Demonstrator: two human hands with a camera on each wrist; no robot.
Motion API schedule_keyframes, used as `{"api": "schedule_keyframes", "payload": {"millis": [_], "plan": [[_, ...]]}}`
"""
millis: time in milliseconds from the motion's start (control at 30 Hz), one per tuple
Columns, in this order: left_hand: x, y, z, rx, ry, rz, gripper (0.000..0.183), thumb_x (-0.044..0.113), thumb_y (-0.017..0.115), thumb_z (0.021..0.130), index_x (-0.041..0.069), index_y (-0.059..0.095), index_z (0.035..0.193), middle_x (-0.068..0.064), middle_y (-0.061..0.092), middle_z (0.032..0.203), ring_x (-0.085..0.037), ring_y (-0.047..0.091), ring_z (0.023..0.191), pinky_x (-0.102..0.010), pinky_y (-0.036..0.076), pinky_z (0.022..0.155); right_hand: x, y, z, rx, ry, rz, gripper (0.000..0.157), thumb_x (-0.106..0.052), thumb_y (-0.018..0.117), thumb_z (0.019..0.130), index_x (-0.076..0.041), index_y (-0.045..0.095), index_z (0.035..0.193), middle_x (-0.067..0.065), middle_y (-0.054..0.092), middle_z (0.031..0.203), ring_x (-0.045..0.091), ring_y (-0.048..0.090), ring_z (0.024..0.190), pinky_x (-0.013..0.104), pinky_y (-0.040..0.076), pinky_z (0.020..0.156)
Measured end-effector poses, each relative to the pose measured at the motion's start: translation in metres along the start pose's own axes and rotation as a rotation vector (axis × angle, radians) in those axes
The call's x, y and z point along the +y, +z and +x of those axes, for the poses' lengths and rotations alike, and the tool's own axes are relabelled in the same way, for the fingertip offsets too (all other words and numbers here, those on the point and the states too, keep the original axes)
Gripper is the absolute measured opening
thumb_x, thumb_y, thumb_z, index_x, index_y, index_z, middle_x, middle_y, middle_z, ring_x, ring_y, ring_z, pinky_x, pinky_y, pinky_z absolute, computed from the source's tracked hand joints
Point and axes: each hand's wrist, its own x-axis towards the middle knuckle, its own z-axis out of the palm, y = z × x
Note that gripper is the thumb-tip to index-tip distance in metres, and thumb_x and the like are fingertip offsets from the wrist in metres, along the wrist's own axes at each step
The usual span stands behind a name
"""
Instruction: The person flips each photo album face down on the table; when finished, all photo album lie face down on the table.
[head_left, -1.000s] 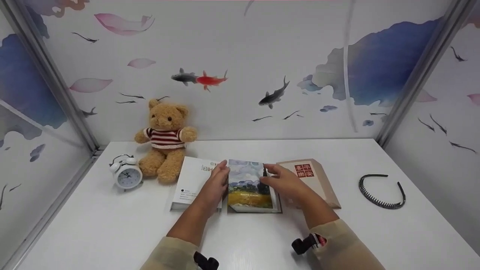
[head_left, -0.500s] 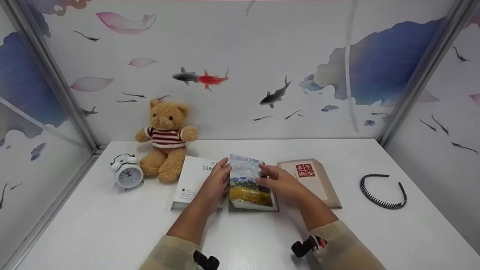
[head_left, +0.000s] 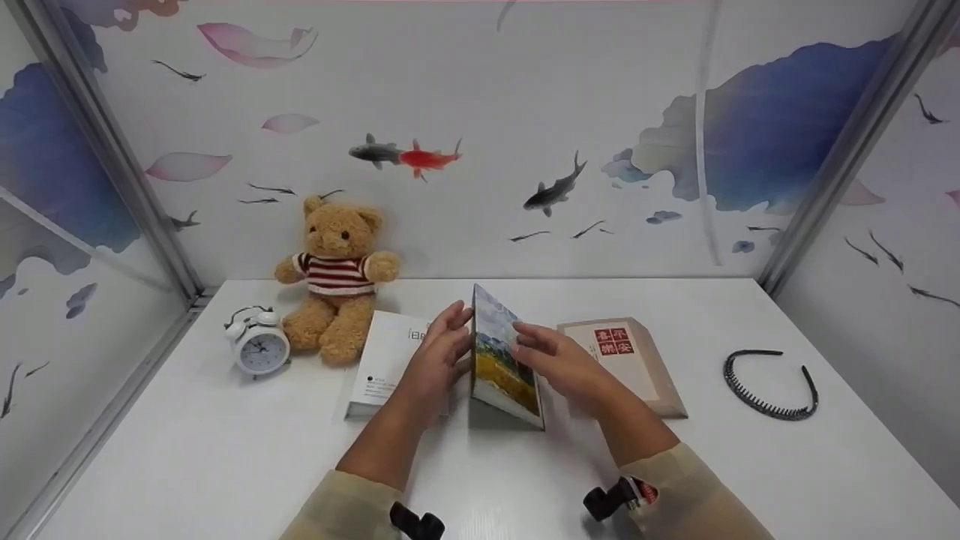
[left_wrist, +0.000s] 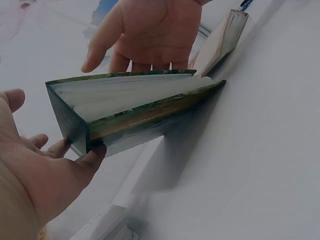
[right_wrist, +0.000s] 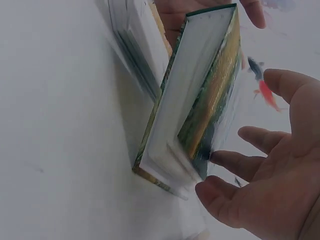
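Observation:
A photo album with a painted landscape cover stands tilted on the table, its spine side raised and its opposite edge down. My left hand supports the raised spine side; in the left wrist view its fingertips touch the album from below, the thumb apart. On the other side, my right hand has its fingers against the front cover near the lower edge. The right wrist view shows those fingers fairly straight, and the album's covers spread a little, with the page block between them.
A white book lies partly under my left forearm and hand. To the right are a tan book with red characters and a black toothed headband. A teddy bear and a white alarm clock are at the left.
The album was lying nearly flat; its left, spine side has risen, tilting it steeply onto its right edge. My left hand's fingers have moved in under that side, while the right hand stays against the cover.

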Motion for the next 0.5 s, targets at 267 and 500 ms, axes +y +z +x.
{"api": "schedule_keyframes", "payload": {"millis": [267,500], "plan": [[0.009,0.009,-0.005,-0.061,0.082,-0.06,0.065,0.028,0.043,0.11,0.021,0.021,0.171,-0.009,0.018,0.181,-0.031,0.028,0.166,-0.052,0.027,0.135,-0.018,0.007,-0.011,-0.036,-0.173,0.167,0.068,-0.044,0.067,0.106,-0.03,0.039,0.166,0.003,0.039,0.174,0.029,0.05,0.154,0.054,0.046,0.124],[0.011,0.011,-0.005,-0.073,0.07,-0.063,0.064,0.029,0.043,0.111,0.022,0.023,0.17,-0.008,0.024,0.179,-0.025,0.026,0.167,-0.048,0.027,0.136,-0.022,0.007,-0.013,-0.028,-0.233,0.232,0.064,-0.037,0.067,0.107,-0.028,0.041,0.165,0.0,0.036,0.174,0.027,0.058,0.148,0.046,0.056,0.115]]}}
